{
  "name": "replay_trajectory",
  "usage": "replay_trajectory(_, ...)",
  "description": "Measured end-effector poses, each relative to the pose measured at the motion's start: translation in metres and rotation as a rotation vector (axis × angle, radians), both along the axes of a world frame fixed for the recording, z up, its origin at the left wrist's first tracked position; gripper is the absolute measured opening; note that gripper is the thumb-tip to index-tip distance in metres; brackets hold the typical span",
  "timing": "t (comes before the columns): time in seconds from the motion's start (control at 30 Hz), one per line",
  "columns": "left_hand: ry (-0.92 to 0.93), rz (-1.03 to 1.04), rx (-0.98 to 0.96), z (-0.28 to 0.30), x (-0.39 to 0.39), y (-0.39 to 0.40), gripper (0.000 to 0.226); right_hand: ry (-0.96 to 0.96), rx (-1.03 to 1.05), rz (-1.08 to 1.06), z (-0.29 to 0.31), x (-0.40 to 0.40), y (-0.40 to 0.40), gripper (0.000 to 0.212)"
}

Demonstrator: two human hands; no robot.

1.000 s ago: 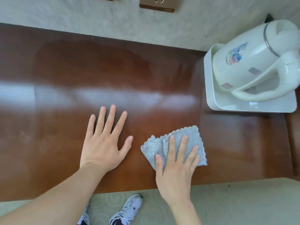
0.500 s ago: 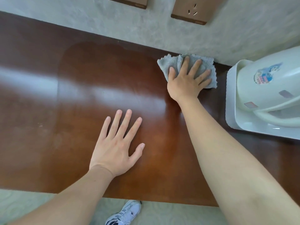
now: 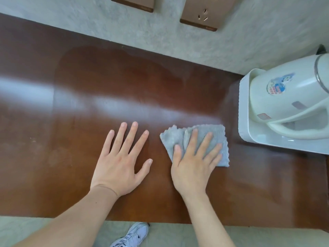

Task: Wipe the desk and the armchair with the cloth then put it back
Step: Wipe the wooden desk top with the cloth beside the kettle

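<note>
A grey cloth (image 3: pixel 204 138), folded and scallop-edged, is laid flat on the dark reddish-brown desk (image 3: pixel 106 82), in the near right part of the top. It is pressed down by the right hand (image 3: pixel 194 164), whose straight, spread fingers cover its near half. A glossy sheen is seen across the desk's polished surface, and a paler band of reflected light is carried along its middle

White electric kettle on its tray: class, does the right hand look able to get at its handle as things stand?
Probably yes. The right hand presses the grey cloth beside the white tray, and only bare brown wooden desk lies between; the white electric kettle turns its handle towards it.
</note>
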State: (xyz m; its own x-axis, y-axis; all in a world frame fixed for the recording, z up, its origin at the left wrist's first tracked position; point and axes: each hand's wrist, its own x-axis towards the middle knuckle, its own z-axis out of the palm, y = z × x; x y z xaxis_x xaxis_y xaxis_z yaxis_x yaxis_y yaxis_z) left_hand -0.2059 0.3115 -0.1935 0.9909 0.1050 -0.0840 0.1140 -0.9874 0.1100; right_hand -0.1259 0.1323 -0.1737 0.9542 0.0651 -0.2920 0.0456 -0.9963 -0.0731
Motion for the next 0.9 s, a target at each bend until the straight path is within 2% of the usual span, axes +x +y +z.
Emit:
replay_trajectory(0.2, 0.011, 0.008, -0.005, 0.003, 0.0, -0.001, 0.073, -0.054, 0.026, -0.039, -0.007, 0.146, 0.076, 0.071)
replay_trajectory(0.33, 0.016, 0.01, 0.001, 0.003, 0.001, -0.001, 0.072, -0.016, 0.053, 0.058, -0.007, 0.175, 0.113, 0.071)
replay_trajectory(0.47, 0.013, 0.012, 0.011, 0.004, 0.001, -0.002, 0.072, -0.077, 0.133, 0.241, -0.006, 0.139, 0.094, 0.062)
replay_trajectory(0.6, 0.008, 0.014, 0.014, 0.004, 0.001, -0.001, 0.072, -0.09, 0.158, 0.162, -0.001, 0.033, 0.031, 0.06)
replay_trajectory(0.7, -0.002, 0.011, 0.003, 0.004, 0.001, 0.0, 0.073, -0.011, 0.107, 0.115, 0.007, -0.066, -0.014, 0.062)
replay_trajectory(0.77, -0.003, 0.008, 0.003, 0.004, 0.0, 0.0, 0.073, 0.061, 0.065, 0.144, 0.008, -0.102, -0.032, 0.064)
replay_trajectory(0.83, -0.009, 0.011, 0.003, 0.004, 0.0, 0.0, 0.073, 0.074, 0.049, 0.139, 0.007, -0.082, -0.038, 0.065)
replay_trajectory(0.9, -0.005, 0.011, 0.008, 0.005, -0.001, -0.001, 0.073, 0.013, 0.017, 0.094, 0.006, -0.028, -0.036, 0.065)
